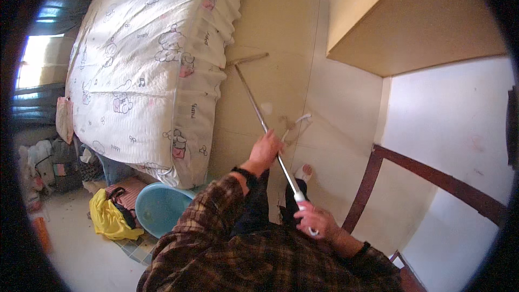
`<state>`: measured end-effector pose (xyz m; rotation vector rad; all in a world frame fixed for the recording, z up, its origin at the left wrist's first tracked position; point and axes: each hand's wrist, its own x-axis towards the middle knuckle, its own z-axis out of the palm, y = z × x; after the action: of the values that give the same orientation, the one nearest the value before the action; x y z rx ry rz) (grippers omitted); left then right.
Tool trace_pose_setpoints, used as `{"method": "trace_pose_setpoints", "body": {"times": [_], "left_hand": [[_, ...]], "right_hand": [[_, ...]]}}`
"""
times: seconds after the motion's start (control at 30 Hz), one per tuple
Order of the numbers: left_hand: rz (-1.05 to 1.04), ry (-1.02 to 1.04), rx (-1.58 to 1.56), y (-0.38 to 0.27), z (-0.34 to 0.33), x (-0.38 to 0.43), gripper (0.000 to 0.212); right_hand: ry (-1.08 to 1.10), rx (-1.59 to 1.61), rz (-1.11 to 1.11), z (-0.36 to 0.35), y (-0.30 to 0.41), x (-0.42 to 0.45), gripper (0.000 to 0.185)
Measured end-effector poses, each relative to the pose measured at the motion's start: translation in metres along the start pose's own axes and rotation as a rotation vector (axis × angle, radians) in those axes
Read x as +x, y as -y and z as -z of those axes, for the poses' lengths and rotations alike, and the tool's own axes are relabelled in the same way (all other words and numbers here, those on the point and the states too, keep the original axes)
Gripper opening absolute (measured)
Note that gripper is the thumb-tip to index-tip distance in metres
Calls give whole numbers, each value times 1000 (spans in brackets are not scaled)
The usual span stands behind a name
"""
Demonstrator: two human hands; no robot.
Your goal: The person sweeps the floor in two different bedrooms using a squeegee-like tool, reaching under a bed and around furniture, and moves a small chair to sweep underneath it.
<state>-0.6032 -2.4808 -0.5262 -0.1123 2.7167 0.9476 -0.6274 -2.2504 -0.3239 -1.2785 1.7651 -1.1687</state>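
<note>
A long metal pole [254, 103] runs out from me across the floor. Its narrow crosswise head [249, 60] lies on the tiles beside the bed, with the near-bed end close to the hanging cover. My left hand [265, 149] grips the metal shaft around its middle. Around the white handle [299, 197] at the near end, my right hand [318, 223] is closed, and a white hanging loop shows below it. Whether the head is a mop or a squeegee cannot be told. Some wet-looking or dirty marks and a pale strip [303, 118] lie on the floor right of the shaft.
The bed [138, 61] with a white printed cover stands on the left. By its foot are a blue basin [158, 207] and a yellow cloth [107, 217]. A tan cabinet [365, 28] juts in at upper right, above a dark red door frame [438, 176].
</note>
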Motion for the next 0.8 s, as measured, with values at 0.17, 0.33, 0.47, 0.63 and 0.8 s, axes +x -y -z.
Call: {"method": "trace_pose_setpoints", "body": {"times": [0.17, 0.33, 0.47, 0.63, 0.8], "left_hand": [[53, -37, 164, 21, 24, 32, 12], [-50, -89, 204, 34, -5, 3, 9], [4, -200, -52, -6, -27, -44, 14], [160, -352, -249, -90, -43, -78, 18], [9, -192, -269, -166, -16, -87, 18]], "right_hand": [[44, 23, -18, -13, -55, 23, 10], [149, 38, 135, -7, -57, 16, 7], [256, 15, 206, 4, -33, -10, 8], [451, 8, 213, 47, 6, -51, 13], [602, -21, 120, 126, 76, -65, 12]]}}
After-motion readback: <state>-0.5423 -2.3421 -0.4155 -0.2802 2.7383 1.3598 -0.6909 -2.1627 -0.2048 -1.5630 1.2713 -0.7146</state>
